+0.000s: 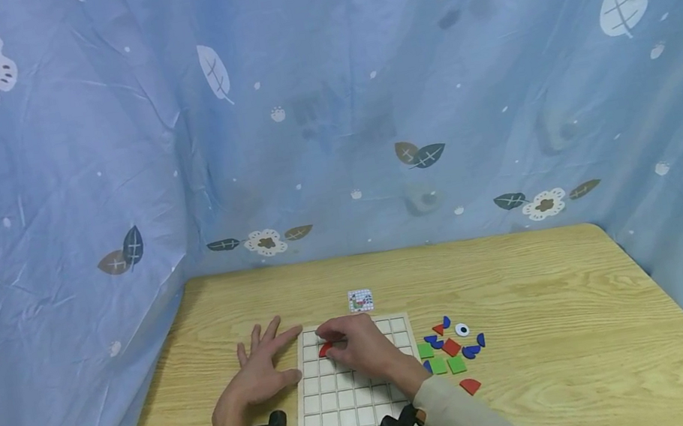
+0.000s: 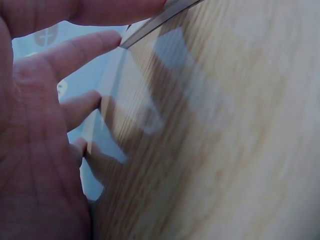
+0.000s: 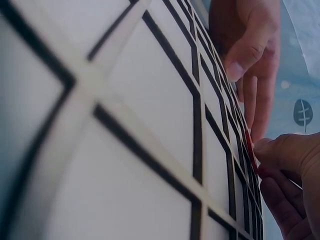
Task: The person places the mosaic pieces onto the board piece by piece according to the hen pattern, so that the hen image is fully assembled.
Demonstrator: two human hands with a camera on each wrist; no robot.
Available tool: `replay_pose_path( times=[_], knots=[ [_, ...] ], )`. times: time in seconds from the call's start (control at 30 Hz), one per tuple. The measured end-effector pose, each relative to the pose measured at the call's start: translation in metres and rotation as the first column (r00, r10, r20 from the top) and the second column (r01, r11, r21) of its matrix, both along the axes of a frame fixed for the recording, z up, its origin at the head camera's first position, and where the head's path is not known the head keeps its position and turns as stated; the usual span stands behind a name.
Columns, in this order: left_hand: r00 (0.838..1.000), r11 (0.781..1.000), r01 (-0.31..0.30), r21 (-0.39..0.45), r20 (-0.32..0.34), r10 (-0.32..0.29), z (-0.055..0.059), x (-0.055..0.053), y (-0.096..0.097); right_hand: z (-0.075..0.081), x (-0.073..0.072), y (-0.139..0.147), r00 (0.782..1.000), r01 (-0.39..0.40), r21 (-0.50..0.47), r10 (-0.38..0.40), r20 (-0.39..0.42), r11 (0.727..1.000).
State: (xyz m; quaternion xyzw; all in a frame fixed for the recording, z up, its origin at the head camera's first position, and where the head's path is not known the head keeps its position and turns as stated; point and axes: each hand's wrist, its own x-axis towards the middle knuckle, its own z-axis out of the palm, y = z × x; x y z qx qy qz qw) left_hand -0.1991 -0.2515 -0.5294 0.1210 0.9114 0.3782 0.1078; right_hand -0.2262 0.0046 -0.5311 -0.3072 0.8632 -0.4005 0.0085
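At lower centre, the right hand pinches a red piece; released askew, it could sit tilted on the board, which the spread left hand might nudge.

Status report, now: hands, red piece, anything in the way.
Right hand holding red piece, upper left of grid board. Left hand spread at board's left edge. Loose pieces right of board, none seen blocking.

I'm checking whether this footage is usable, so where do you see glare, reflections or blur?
Head view: white glare on the table, just below the board; left wrist view: left fingers reflected in the table, whose right side looks blurred; right wrist view: the board looks soft at far left.
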Motion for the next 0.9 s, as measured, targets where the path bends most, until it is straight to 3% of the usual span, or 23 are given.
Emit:
replay_pose_path(
  times=[0.3,0.57,0.7,0.9],
  knots=[
    [1.0,1.0,-0.003,-0.008,-0.001,0.003,0.0,0.0,0.001,0.002,0.001,-0.002,1.0,0.005,0.036,-0.005,0.008,0.999],
    [1.0,1.0,-0.003,0.001,-0.002,0.003,0.001,0.001,0.001,-0.001,0.003,0.001,0.999,-0.002,0.041,0.004,-0.054,0.999],
    [1.0,1.0,-0.008,-0.003,0.003,0.008,0.0,0.001,0.002,0.006,0.012,0.017,0.999,0.005,0.003,-0.005,-0.038,1.0],
    [1.0,1.0,-0.009,-0.002,0.004,0.009,0.001,0.002,0.001,0.007,0.028,0.061,0.997,0.048,-0.098,-0.042,0.069,0.994]
  ],
)
